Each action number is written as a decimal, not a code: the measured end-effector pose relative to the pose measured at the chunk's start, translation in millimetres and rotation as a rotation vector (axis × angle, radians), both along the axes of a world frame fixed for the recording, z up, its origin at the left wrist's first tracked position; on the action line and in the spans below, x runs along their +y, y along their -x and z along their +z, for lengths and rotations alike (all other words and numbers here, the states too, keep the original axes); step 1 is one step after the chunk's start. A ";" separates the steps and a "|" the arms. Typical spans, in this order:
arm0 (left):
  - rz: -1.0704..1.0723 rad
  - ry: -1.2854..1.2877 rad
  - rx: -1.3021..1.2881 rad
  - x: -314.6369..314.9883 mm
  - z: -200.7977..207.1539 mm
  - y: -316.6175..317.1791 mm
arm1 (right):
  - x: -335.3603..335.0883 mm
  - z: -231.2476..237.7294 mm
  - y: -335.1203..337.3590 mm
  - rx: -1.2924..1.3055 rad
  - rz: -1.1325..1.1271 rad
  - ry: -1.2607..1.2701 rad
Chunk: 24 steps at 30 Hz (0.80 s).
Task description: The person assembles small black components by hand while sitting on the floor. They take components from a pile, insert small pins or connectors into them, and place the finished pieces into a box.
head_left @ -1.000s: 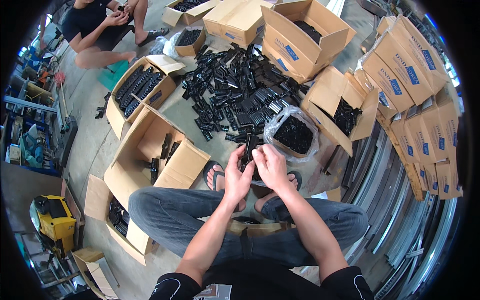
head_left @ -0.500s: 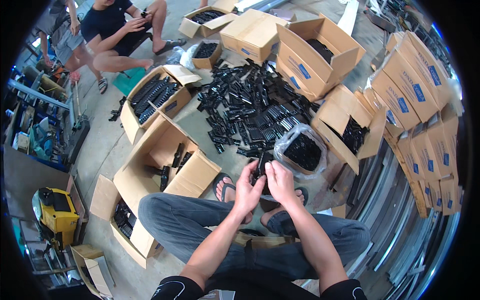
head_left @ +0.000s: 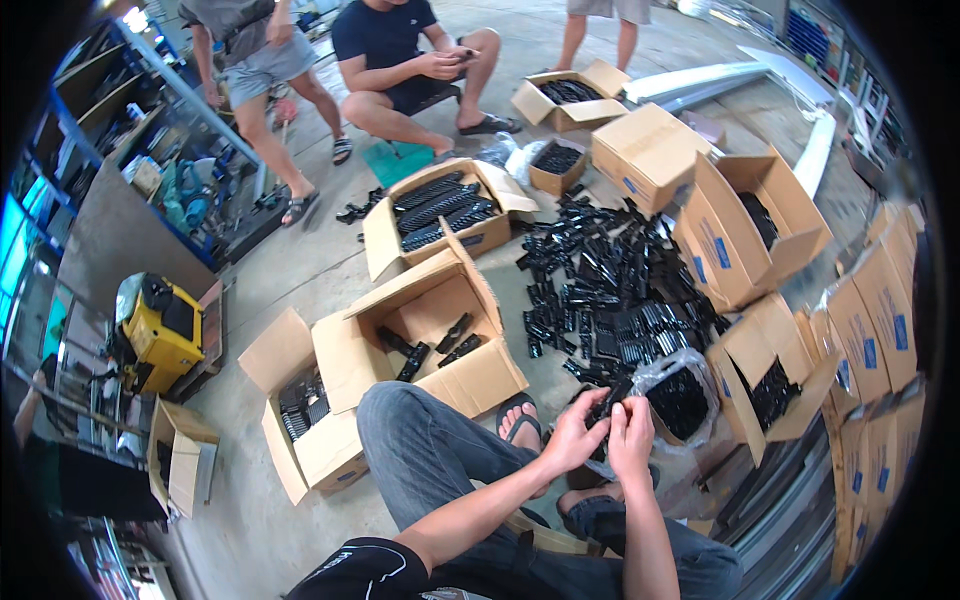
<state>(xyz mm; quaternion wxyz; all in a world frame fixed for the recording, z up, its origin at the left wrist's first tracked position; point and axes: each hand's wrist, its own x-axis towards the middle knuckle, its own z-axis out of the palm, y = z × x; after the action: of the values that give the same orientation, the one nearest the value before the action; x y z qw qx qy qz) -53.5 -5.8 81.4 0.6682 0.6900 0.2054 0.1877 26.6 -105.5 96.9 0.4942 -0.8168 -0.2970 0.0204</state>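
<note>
My left hand and my right hand are close together in front of my knees. Between their fingers is a small black plastic part, which both hands grip; its exact kind is partly hidden by the fingers. Just beyond my right hand stands a clear plastic bag filled with small black pieces. A large heap of black parts covers the floor ahead. To the left, an open carton holds several loose black parts like the one in my hands.
Another carton contains neat rows of black parts. Open cartons stand on the right, near stacked boxes and long metal profiles. A seated co-worker handles something small; another person's legs stand nearby. A yellow machine is at left.
My view has swung left, so the scene sits farther right in the picture. Both hands still hold the black part, which now lies more slanted between the fingers.
</note>
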 end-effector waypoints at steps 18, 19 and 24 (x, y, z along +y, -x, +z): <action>-0.008 0.216 -0.112 -2.4 -6.8 -11.3 | -4.8 5.3 -11.4 0.068 0.049 0.039; -0.016 0.230 -0.107 -1.4 -6.6 -11.1 | -8.2 5.0 -13.4 0.112 0.078 0.086; -0.069 0.296 -0.117 3.7 -10.9 -8.5 | -8.1 10.4 -9.9 0.216 0.050 -0.056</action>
<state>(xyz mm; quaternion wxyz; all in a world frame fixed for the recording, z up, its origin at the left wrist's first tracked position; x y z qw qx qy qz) -45.0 -2.1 70.5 0.7794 0.5786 0.1676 0.1725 36.4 -113.6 107.3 0.5452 -0.7881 -0.2627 0.1123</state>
